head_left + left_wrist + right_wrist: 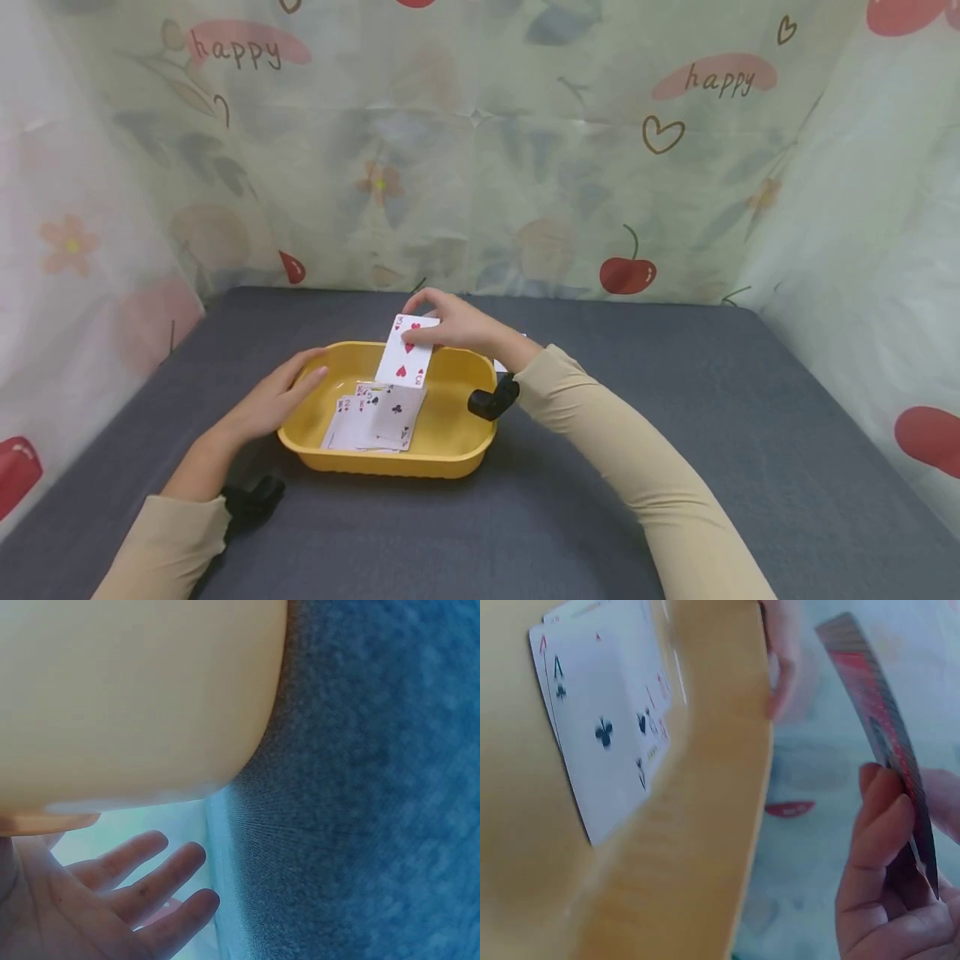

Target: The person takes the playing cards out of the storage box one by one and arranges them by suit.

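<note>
On the dark tabletop (pixel 787 433), a yellow tray (pixel 450 408) already held several cards (pixel 360 427); the right hand (pixel 461 323) pinched the three of hearts (pixel 397 357) above them, not yet laid down. The left hand (pixel 281 392) lay loosely at the rim. One half-hidden white piece (pixel 501 367) alongside perhaps remained.

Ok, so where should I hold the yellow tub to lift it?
Probably grip the tub by its rim at both short ends, one hand from each side: it is longest left to right, with raised walls. The left hand is at the left end; the right hand holds the three of hearts.
</note>
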`<state>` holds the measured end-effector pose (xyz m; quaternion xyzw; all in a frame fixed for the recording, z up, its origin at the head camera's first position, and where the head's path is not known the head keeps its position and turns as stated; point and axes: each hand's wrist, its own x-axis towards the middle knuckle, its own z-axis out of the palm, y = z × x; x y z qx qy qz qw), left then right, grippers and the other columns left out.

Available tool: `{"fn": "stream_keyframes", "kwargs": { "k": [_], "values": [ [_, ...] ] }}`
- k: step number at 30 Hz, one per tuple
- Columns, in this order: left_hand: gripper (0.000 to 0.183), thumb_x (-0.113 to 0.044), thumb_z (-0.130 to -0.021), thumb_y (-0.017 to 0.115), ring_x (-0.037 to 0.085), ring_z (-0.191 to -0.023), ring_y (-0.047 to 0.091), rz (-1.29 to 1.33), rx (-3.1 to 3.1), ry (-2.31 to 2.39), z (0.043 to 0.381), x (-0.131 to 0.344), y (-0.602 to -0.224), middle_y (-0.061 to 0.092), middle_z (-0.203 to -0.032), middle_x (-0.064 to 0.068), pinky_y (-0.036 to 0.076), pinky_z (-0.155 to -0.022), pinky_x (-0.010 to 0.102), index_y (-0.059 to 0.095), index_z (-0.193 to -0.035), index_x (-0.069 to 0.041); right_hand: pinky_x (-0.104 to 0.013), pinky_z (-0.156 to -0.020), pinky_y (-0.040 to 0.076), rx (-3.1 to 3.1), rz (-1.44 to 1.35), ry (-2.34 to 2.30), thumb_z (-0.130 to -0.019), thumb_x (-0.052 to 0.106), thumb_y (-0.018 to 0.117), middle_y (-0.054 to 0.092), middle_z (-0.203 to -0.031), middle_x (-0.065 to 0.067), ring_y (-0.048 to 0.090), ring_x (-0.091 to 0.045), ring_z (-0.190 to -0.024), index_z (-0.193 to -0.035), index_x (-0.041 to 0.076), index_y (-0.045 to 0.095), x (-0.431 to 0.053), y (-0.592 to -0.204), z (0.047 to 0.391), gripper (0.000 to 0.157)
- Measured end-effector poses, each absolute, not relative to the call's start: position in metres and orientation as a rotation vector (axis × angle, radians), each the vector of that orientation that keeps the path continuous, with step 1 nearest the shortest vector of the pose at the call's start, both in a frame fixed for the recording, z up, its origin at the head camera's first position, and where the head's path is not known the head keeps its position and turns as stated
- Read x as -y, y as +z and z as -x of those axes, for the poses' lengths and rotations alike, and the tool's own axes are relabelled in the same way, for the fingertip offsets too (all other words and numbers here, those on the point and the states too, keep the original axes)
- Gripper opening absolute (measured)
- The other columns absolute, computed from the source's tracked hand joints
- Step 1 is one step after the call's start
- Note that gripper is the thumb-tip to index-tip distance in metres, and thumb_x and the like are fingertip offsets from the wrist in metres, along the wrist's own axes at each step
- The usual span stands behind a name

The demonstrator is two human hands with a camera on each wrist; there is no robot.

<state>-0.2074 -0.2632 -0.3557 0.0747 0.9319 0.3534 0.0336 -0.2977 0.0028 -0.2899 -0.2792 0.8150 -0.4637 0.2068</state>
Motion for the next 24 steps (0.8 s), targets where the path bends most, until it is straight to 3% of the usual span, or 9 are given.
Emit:
{"fn": "stream_keyframes", "kwargs": {
  "k": [13, 18, 24],
  "values": [
    [0.063, -0.045, -0.099, 0.036, 0.044, -0.133, 0.029, -0.229, -2.866, 1.101, 0.207, 0.263, -0.356, 0.026, -0.148, 0.026, 0.024, -0.107, 0.062, 0.025, -0.145, -0.003, -0.027, -0.070, 0.052, -2.357, 0.549, -1.528, -0.085, 0.018, 0.069, 0.064, -0.079, -0.006, 0.063, -0.015, -0.069, -0.112, 0.011, 0.050, -0.061, -0.287, 0.317, 0.034],
    [0.064, -0.045, -0.099, 0.035, 0.044, -0.133, 0.030, -0.232, -2.863, 1.106, 0.208, 0.263, -0.356, 0.026, -0.148, 0.026, 0.024, -0.106, 0.062, 0.024, -0.145, -0.003, -0.031, -0.070, 0.054, -2.380, 0.488, -1.544, -0.086, 0.022, 0.068, 0.065, -0.084, -0.009, 0.063, -0.018, -0.069, -0.112, 0.013, 0.051, -0.087, -0.292, 0.322, 0.033],
    [0.064, -0.045, -0.099, 0.036, 0.043, -0.132, 0.030, -0.227, -2.855, 1.113, 0.207, 0.263, -0.356, 0.026, -0.148, 0.026, 0.025, -0.106, 0.062, 0.024, -0.145, -0.003, -0.027, -0.064, 0.053, -2.503, 0.383, -1.496, -0.088, 0.024, 0.065, 0.063, -0.090, -0.012, 0.061, -0.018, -0.067, -0.115, 0.013, 0.052, -0.113, -0.300, 0.331, 0.033]
  ]
}}
